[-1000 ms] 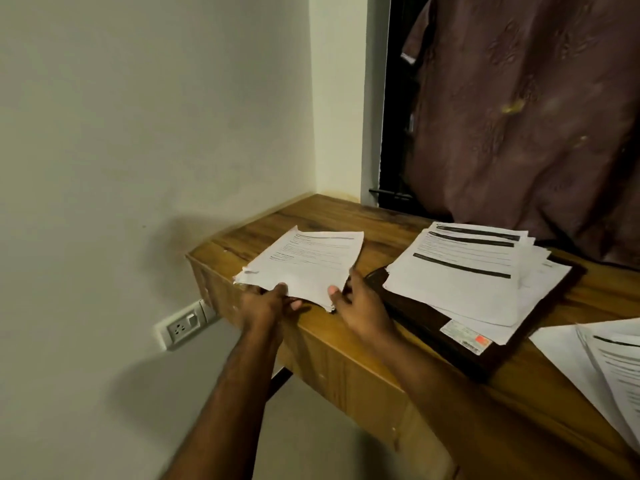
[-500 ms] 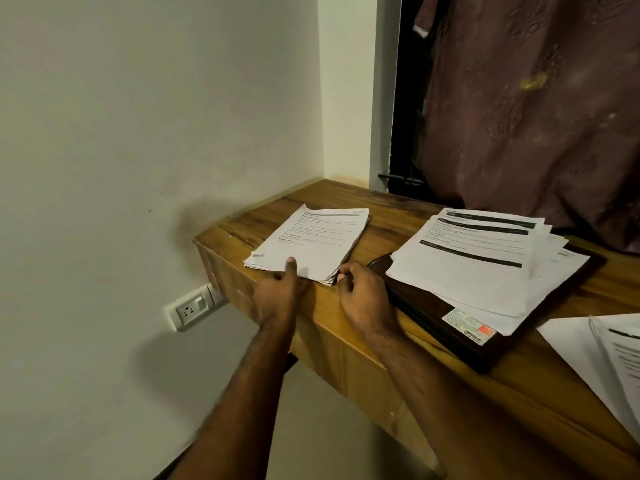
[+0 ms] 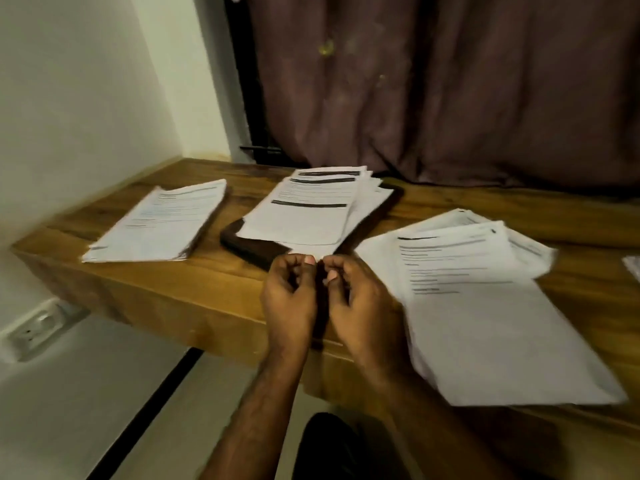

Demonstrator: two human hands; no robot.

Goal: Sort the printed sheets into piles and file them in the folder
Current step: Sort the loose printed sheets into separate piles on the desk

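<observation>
Right now my left hand point(image 3: 289, 289) and right hand point(image 3: 349, 292) hover loosely curled, holding nothing, at six o'clock of the middle pile point(image 3: 304, 209) on the folder point(image 3: 254, 251). Light, floppy, slippery sheets: I'd pinch the near edge.

Glossy grained wood desk point(image 3: 214, 299); matt paper sheets point(image 3: 156, 226); cloth curtain point(image 3: 450, 88)
</observation>
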